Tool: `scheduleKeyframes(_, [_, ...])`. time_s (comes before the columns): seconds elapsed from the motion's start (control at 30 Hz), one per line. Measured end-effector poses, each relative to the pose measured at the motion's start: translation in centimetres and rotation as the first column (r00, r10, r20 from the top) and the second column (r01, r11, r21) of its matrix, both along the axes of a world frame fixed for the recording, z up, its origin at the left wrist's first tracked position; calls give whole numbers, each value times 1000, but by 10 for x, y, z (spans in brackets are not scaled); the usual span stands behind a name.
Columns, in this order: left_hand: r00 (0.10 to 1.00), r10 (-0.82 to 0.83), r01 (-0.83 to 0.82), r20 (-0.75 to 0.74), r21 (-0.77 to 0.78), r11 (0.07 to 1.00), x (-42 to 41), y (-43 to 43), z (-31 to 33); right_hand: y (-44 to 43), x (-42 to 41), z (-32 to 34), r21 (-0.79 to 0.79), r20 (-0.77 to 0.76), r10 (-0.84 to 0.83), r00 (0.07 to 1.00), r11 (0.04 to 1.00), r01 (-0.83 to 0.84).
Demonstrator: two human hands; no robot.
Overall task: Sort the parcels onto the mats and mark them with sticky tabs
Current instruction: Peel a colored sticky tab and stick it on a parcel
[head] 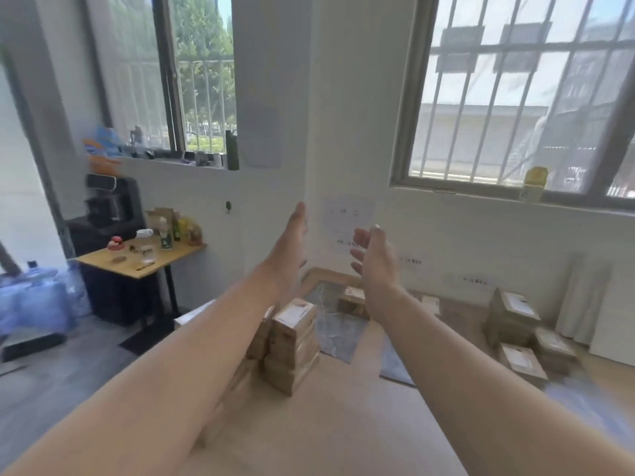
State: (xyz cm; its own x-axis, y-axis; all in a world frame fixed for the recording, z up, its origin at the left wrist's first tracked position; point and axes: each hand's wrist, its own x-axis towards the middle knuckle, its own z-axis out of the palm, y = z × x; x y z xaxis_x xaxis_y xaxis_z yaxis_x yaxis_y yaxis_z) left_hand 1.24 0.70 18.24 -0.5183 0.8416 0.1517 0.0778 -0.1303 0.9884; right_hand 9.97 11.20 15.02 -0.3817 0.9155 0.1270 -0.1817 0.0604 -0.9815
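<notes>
apparently between picks: left hand [292,242] and right hand [375,257] wide, empty; next calls for gripping the parcel stack [294,341] at six o'clock, beside the mat [342,333].

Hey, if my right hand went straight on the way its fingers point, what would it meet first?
Probably the paper sheet taped to the white wall, just beyond the open right hand. Nothing shows in between, though depth is hard to judge.

Both arms reach forward, left hand [292,245] and right hand [376,259] raised, palms facing, fingers [357,240] loosely spread, holding nothing.
</notes>
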Motion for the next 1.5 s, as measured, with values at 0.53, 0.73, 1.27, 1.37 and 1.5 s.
scheduleKeyframes(0.53, [984, -89, 115, 154, -170, 979, -240, 9, -91, -13, -184, -93, -160, 127, -177, 976, 967, 196])
scheduleKeyframes(0.73, [979, -106, 144, 173, -229, 963, -247, 65, -113, 38, -197, -123, -207, 181, -199, 963, 950, 235])
scheduleKeyframes(1.27, [997, -47, 72, 57, -619, 782, -273, 218, -235, 141, -222, -241, -497, 385, -66, 920, 826, 268])
scheduleKeyframes(1.37, [997, -36, 72, 66, -687, 723, -279, 226, -255, 145, -229, -265, -519, 431, -47, 901, 804, 290])
scheduleKeyframes(1.5, [994, -36, 99, 101, -738, 667, -283, 232, -275, 146, -242, -284, -550, 411, -19, 912, 792, 264])
